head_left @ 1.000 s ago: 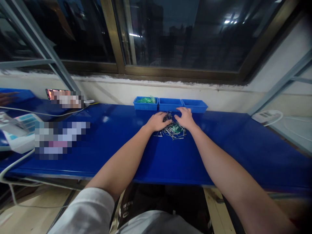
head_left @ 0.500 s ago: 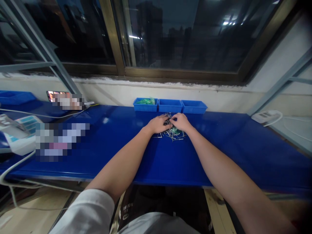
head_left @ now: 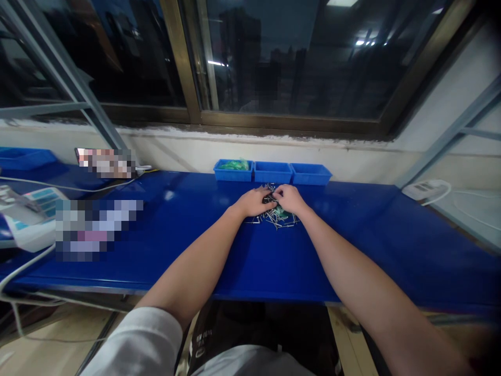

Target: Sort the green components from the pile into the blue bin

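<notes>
A loose pile of thin silvery metal pieces (head_left: 277,221), like nails or pop rivets, lies on the blue table (head_left: 270,266) with a bit of green plastic (head_left: 281,211) among them. My left hand (head_left: 252,201) rests palm down on the left side of the pile, fingers stretched forward and thumb apart. On the other side, my right hand (head_left: 290,198) bends over the pieces with thumb and forefinger drawn together. Whatever is between those fingertips is too small to make out. Part of the pile is hidden under both hands.
Three blue bins stand along the wall: a left bin (head_left: 216,171) with green plastic in it, a middle bin (head_left: 273,174) and a right bin (head_left: 311,176). At left are a white device (head_left: 33,235), cables and a propped phone (head_left: 81,155). A white power strip (head_left: 423,189) lies right.
Both hands stay at the pile in nearly the same pose. The whole view has shifted very slightly.
</notes>
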The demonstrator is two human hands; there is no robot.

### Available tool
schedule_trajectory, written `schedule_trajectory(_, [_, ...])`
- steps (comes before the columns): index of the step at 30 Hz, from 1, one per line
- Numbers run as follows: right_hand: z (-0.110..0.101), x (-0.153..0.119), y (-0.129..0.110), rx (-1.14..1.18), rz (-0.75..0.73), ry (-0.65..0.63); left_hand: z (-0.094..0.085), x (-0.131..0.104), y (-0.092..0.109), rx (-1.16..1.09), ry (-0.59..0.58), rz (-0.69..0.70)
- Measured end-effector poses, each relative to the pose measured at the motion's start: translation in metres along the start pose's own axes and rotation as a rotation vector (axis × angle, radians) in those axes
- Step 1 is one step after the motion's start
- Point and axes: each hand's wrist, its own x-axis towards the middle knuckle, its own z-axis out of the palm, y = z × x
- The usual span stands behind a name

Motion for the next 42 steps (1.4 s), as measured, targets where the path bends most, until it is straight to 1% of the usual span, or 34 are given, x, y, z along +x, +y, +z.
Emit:
schedule_trajectory(2, [-0.001,-0.001,-0.001,0.039,-0.039,0.044,-0.001,0.001,0.0,-0.025,0.061,0.028])
schedule_trajectory(6, [-0.007,-0.003,-0.005,0.229,-0.091,0.093,-0.003,0.003,-0.002,-0.061,0.186,0.055])
schedule_trajectory(8, [-0.008,-0.004,-0.006,0.33,-0.093,0.094,-0.003,0.004,-0.002,-0.076,0.227,0.05])
schedule_trajectory(11, [-0.009,-0.004,-0.008,0.482,-0.073,0.049,-0.003,0.004,-0.003,-0.103,0.293,0.032])
schedule_trajectory(13, [-0.008,-0.004,-0.01,0.57,-0.047,0.022,-0.003,0.004,-0.002,-0.112,0.301,0.042])
schedule_trajectory(16, [-0.009,-0.004,-0.013,0.644,0.001,0.028,-0.005,0.004,-0.001,-0.098,0.269,0.061])
schedule_trajectory(19, [-0.011,-0.004,-0.014,0.698,0.04,0.052,-0.006,0.004,-0.001,-0.069,0.273,0.018])
schedule_trajectory(23, [-0.014,-0.004,-0.01,0.822,0.041,0.056,-0.006,0.004,-0.002,-0.05,0.279,-0.05])
schedule_trajectory(26, [-0.014,-0.004,-0.007,0.896,0.07,0.056,-0.005,0.004,-0.002,-0.057,0.285,-0.045])
schedule_trajectory(28, [-0.014,-0.003,-0.006,0.932,0.094,0.079,-0.005,0.003,-0.001,-0.07,0.296,-0.04])
schedule_trajectory(30, [-0.015,-0.002,-0.004,0.934,0.123,0.127,-0.005,0.003,0.0,-0.082,0.321,-0.06])
schedule_trajectory(32, [-0.016,0.0,-0.001,0.883,0.143,0.214,-0.005,0.003,0.0,-0.083,0.346,-0.099])
schedule_trajectory(34, [-0.018,0.002,0.003,0.776,0.167,0.318,-0.004,0.003,-0.001,-0.071,0.348,-0.134])
schedule_trajectory(36, [-0.021,0.004,0.01,0.637,0.228,0.399,-0.003,0.003,-0.003,-0.055,0.332,-0.157])
schedule_trajectory(39, [-0.023,0.007,0.023,0.454,0.33,0.454,-0.002,0.003,-0.005,-0.033,0.31,-0.174])
schedule_trajectory(42, [-0.024,0.008,0.034,0.352,0.344,0.442,-0.001,0.003,-0.006,-0.019,0.299,-0.175])
